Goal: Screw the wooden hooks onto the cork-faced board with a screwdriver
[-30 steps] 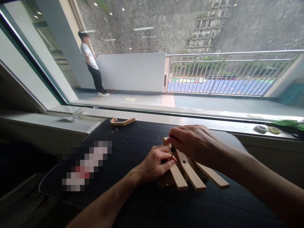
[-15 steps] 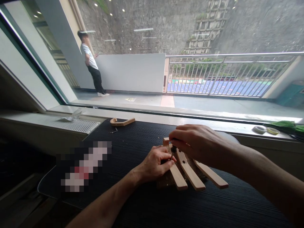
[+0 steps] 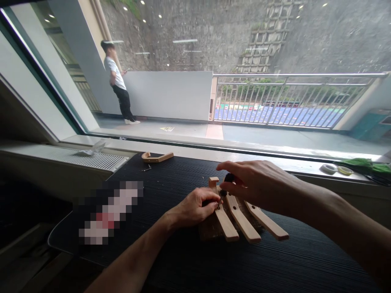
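Three light wooden slats [image 3: 241, 213] fan out over a brown wooden board [image 3: 209, 232] on the black ribbed table [image 3: 171, 179]. My left hand [image 3: 195, 207] lies beside the leftmost slat, fingers curled and pinching something small at its edge that I cannot make out. My right hand [image 3: 253, 183] hovers over the slats' far ends, thumb and fingers closed on a small black-handled tool [image 3: 227, 181] that points down at the slats. A short wooden block [image 3: 213, 181] stands at the far end.
A curved wooden piece [image 3: 157, 156] and a small screw [image 3: 147, 167] lie at the table's far edge. Tape rolls [image 3: 336, 169] and green material [image 3: 365, 165] sit on the window sill at right. A person [image 3: 117, 83] stands outside on the balcony behind the glass.
My right hand has lifted slightly and its index finger has stretched out to the left, showing the tool's black handle. The left hand has stayed by the slat.
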`<state>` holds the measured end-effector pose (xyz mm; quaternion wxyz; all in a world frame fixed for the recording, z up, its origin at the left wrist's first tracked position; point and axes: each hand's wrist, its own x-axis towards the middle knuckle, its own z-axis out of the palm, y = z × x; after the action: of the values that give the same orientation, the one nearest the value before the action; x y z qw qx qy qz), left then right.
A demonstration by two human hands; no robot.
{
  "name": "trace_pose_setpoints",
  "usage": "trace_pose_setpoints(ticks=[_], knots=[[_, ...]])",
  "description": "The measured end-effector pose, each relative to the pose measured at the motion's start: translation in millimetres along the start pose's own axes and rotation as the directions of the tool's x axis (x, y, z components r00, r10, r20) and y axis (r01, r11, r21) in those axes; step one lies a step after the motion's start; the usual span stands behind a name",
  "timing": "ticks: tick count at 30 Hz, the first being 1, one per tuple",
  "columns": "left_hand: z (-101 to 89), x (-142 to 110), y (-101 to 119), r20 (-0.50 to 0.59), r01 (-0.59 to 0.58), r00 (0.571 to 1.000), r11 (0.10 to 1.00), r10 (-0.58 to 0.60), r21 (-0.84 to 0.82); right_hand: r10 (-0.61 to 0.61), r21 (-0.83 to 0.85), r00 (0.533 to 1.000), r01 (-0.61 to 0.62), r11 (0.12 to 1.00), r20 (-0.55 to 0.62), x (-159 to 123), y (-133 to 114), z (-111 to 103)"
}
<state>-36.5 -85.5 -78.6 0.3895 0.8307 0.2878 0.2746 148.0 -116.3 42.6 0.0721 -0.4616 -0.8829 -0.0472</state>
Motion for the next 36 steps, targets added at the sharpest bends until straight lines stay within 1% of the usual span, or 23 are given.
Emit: trace_pose_setpoints(ticks=[2,6,8,12,15,20,23,25,30,36], knots=[[0.6,0.4,-0.7,-0.008,-0.006,1.0,1.0,0.007,0.026,-0.026,0.013,0.999,0.026,1.0,-0.02,-0.7,1.8,-1.7],[1.8,1.3,-2.8,-0.006,-0.013,1.0,0.999,0.013,0.034,-0.124,0.07,0.992,0.122,0.99,0.015,1.3,2.3,-0.1],[1.9,1.5,-3.6,0.005,-0.033,0.999,0.999,0.033,0.036,-0.137,0.091,0.991,0.136,0.987,0.006,3.1,3.1,3.6],[2.6,1.5,-3.7,0.023,-0.065,0.998,0.997,0.065,0.029,-0.11,0.116,0.994,0.11,0.987,-0.005,7.2,4.4,12.8],[3.1,1.5,-3.4,0.008,-0.072,0.997,0.997,0.072,0.028,-0.073,0.161,0.997,0.073,0.984,-0.005,9.5,3.3,18.0],[2.5,0.8,-3.0,-0.007,-0.071,0.997,0.996,0.072,0.056,-0.042,0.294,0.995,0.067,0.953,-0.09,9.9,2.1,21.4],[3.7,0.6,-4.4,-0.027,-0.067,0.997,0.997,0.069,0.043,-0.003,0.37,0.996,0.035,0.928,-0.089,11.0,4.4,23.1],[5.5,0.8,-6.6,-0.051,-0.064,0.997,0.996,0.066,0.055,0.041,0.411,0.993,0.01,0.912,-0.114,12.2,7.6,27.1],[10.3,1.9,-11.1,-0.08,-0.064,0.994,0.993,0.071,0.095,0.048,0.517,0.985,0.044,0.855,-0.163,12.3,14.2,44.9],[12.2,5.7,-9.0,-0.082,-0.078,0.993,0.994,0.084,0.082,0.015,0.559,0.977,0.108,0.822,-0.211,11.0,8.6,59.1]])
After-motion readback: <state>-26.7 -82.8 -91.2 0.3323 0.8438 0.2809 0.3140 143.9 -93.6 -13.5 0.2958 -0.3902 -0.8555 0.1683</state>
